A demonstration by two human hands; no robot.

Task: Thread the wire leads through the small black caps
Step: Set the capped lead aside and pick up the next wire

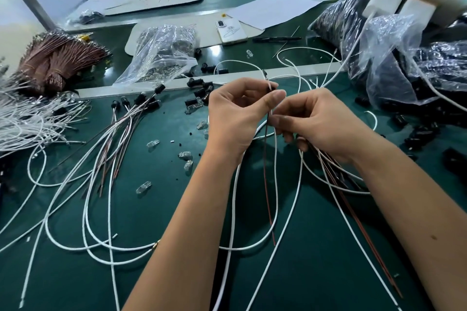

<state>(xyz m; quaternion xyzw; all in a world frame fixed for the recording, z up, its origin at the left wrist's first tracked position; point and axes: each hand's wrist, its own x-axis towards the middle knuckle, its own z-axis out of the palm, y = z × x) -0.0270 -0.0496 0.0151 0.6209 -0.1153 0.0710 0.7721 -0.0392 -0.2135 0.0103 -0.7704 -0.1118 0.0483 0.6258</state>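
Note:
My left hand pinches a small black cap between thumb and fingers, above the green table. A white wire and a brown wire run down from the cap, and a metal tip pokes out above it. My right hand pinches these two wires just below the cap and also grips a bundle of white and brown wires under its palm. Several finished wires with caps lie to the left. Loose black caps are scattered behind my hands.
A brown wire bundle and a white wire heap lie at the left. Clear bulbs dot the mat. Plastic bags, a phone and a pen sit behind.

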